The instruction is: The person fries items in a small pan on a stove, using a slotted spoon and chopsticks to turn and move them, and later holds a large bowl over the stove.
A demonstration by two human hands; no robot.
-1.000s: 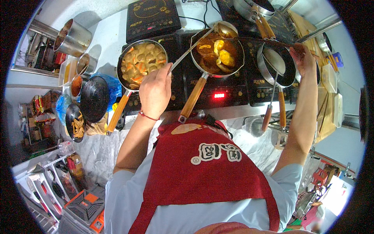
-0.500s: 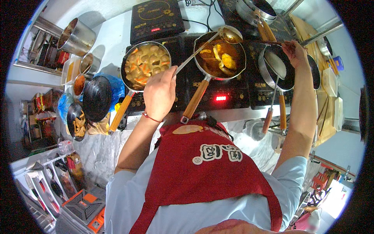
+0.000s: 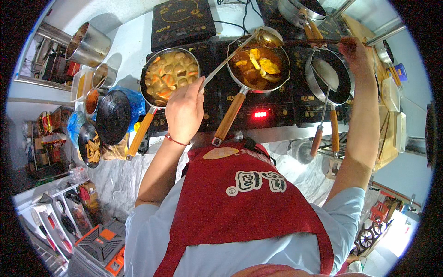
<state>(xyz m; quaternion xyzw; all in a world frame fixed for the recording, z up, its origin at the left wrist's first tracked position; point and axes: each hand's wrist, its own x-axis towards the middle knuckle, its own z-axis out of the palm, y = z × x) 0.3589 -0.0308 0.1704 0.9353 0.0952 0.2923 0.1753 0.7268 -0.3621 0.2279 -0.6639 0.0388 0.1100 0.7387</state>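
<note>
My left hand (image 3: 185,113) is closed around the long handle of a metal ladle (image 3: 233,54), whose bowl holds brown liquid over the back right rim of the middle pan (image 3: 230,117). Yellow pieces (image 3: 267,66) lie in brown sauce inside that pan. My right hand (image 3: 359,54) grips dark chopsticks (image 3: 318,42), which stretch left, low over the right pan, toward the ladle bowl; their tips are hard to make out. The right pan (image 3: 314,87) has another wooden-handled ladle (image 3: 326,74) resting in it.
To the left, a pan (image 3: 144,134) of mushrooms and carrot in sauce sits on a cooker. An unused-looking induction cooker (image 3: 182,22) stands behind it. Stacked pans (image 3: 295,16) are at the back right. A black lid (image 3: 114,116) and metal pots (image 3: 90,45) stand at the left.
My right hand has shifted right and slightly away with the chopsticks. The ladle in my left hand has moved a little left and back, and brown liquid now shows clearly in its bowl.
</note>
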